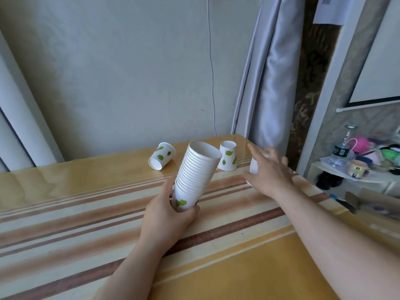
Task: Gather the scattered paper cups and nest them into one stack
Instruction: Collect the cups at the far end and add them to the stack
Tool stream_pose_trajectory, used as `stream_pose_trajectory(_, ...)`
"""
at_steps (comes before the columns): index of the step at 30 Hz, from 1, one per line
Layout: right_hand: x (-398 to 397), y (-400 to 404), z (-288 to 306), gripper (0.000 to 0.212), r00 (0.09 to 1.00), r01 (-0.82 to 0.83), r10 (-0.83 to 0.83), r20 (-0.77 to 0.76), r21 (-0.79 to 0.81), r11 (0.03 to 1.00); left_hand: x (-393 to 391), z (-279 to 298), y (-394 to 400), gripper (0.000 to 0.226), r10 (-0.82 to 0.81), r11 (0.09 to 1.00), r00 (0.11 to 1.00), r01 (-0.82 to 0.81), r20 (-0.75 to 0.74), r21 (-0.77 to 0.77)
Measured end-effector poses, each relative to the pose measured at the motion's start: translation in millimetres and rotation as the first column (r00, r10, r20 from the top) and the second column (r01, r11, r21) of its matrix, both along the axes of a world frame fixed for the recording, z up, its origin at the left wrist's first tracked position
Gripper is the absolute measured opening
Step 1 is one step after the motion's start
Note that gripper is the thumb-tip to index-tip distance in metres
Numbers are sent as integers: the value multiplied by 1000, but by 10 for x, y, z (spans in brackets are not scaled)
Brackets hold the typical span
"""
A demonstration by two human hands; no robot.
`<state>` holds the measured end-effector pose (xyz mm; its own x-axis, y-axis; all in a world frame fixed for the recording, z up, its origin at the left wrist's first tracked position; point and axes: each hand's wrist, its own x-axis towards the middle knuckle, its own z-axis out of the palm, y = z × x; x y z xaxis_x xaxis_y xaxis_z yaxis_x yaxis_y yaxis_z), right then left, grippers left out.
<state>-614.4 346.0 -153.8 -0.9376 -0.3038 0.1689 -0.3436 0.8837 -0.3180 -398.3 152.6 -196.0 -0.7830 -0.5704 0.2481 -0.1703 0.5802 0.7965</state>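
My left hand [166,213] grips the base of a tall stack of nested white paper cups with green leaves [198,172], tilted to the right with its mouth up. My right hand [270,169] reaches over a white cup [253,166] near the table's right edge, fingers spread around it; the cup is mostly hidden and I cannot tell whether it is gripped. An upside-down cup [227,155] stands behind the stack. Another cup [162,155] lies on its side at the back, mouth toward me.
The table [86,213] has a glossy yellow cloth with brown and cream stripes. A wall and a grey curtain [266,83] stand behind it. A shelf [346,169] to the right holds a bottle, a tub and coloured clutter.
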Motion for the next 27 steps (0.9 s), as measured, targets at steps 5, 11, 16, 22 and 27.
stream_pose_trajectory(5,84,57,-308,29,975,-114,-12,-222,-545,830,-9,-4,1,68,16,1000,1000,-16,-1,7)
stream_pose_trajectory(11,200,75,-251,74,956,-201,281,80,-520,831,-7,18,9,71,17,1000,1000,-17,-4,-3)
stream_pose_trajectory(16,239,10,-140,83,962,-232,228,150,8,973,-2,21,25,74,-5,1000,1000,5,-11,-2)
stream_pose_trajectory(22,211,-102,-88,58,972,-215,235,-6,-420,882,0,27,36,68,-27,1000,999,27,-17,-8)
stream_pose_trajectory(27,314,-142,147,73,885,92,459,74,-996,-16,-2,54,57,70,-36,998,999,35,-16,-43)
